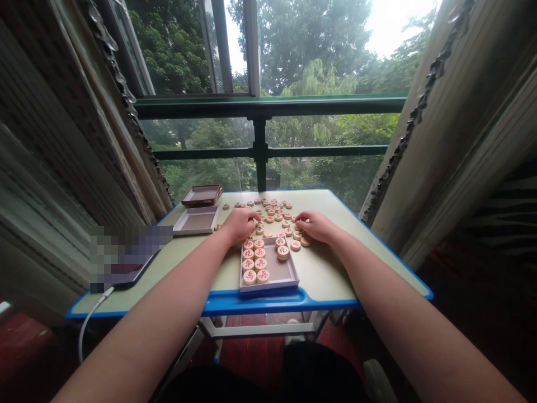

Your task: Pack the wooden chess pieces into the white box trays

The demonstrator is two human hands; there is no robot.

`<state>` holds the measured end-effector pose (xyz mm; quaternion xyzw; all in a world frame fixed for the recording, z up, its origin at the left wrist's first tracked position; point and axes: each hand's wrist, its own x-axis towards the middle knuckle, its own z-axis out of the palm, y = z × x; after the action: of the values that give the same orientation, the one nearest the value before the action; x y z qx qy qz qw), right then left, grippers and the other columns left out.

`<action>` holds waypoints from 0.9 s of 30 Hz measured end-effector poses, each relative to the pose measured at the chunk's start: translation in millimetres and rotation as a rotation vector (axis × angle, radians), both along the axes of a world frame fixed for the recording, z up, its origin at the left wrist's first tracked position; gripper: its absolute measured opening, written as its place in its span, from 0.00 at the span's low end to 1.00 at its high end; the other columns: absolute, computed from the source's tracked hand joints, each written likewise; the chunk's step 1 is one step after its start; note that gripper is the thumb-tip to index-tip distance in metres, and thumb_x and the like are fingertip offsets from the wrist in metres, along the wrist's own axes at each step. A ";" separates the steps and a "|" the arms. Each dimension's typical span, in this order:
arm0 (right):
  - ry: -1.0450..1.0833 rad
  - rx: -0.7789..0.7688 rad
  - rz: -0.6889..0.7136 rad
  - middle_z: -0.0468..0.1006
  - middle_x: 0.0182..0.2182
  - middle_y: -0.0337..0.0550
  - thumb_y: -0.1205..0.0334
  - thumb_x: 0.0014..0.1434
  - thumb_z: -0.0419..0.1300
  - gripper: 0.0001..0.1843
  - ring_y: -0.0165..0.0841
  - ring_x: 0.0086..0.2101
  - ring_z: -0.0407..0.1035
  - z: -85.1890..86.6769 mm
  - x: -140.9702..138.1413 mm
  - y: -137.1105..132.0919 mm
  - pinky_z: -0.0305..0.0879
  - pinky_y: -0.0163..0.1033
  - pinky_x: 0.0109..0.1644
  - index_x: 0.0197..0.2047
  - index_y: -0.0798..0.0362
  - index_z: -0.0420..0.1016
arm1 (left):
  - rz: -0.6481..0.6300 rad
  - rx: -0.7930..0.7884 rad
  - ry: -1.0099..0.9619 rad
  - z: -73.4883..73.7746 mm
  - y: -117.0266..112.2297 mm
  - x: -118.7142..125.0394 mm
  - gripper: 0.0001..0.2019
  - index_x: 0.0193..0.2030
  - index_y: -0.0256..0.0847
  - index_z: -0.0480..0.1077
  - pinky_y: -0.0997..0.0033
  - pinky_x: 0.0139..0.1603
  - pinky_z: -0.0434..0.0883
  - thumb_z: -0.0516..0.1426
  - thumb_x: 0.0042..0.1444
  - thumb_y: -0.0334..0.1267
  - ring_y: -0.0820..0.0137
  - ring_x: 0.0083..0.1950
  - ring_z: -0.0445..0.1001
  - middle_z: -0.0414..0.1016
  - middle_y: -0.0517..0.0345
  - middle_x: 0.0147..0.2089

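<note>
My left hand point(240, 225) is curled over the left side of a loose group of round wooden xiangqi pieces point(278, 217). Its fingertips point down among them, and what they grip is hidden. On the group's right side, my right hand point(314, 225) has its fingers pinched at a xiangqi piece point(295, 219), mostly covered by the fingertips. Between my forearms lies a shallow white box point(278, 274). Red-marked pieces point(260, 263) fill two columns on its left. Dark-marked pieces point(282, 253) sit at its upper right.
Another shallow tray point(195, 221) and a brown box lid point(201, 195) lie at the table's back left. A device point(138, 266) with a white cable point(93, 313) rests on the left edge. The table point(335, 274) has a blue rim and stands against a window railing point(268, 106).
</note>
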<state>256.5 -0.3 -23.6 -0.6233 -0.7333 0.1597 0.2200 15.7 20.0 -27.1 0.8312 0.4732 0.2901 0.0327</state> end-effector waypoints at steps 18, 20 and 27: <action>-0.075 0.077 0.092 0.74 0.33 0.41 0.56 0.50 0.58 0.12 0.31 0.33 0.66 2.5 4.3 -2.7 0.60 0.34 0.36 0.37 0.52 0.75 | -0.009 0.023 -0.001 -0.4 2.0 -1.3 0.15 0.30 0.38 0.77 0.69 0.46 0.70 0.49 0.46 0.25 0.67 0.39 0.74 0.78 0.55 0.34; -0.059 0.054 0.090 0.75 0.32 0.40 0.55 0.50 0.58 0.12 0.30 0.31 0.66 2.4 3.1 -3.5 0.60 0.33 0.34 0.36 0.51 0.75 | -0.031 0.055 -0.041 -3.3 3.5 0.9 0.14 0.30 0.37 0.76 0.68 0.47 0.70 0.49 0.46 0.24 0.67 0.39 0.74 0.78 0.54 0.35; -0.036 0.049 -0.006 0.74 0.25 0.39 0.48 0.49 0.58 0.18 0.29 0.24 0.65 -0.3 -1.1 4.1 0.58 0.34 0.27 0.37 0.51 0.75 | -0.053 0.171 -0.196 -8.1 8.2 6.7 0.15 0.31 0.38 0.75 0.65 0.53 0.68 0.49 0.44 0.21 0.67 0.45 0.71 0.76 0.54 0.39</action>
<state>255.3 3.8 -23.9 -0.6227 -0.7389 0.1299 0.2223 22.5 28.1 -35.3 0.8108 0.4192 0.4082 0.0157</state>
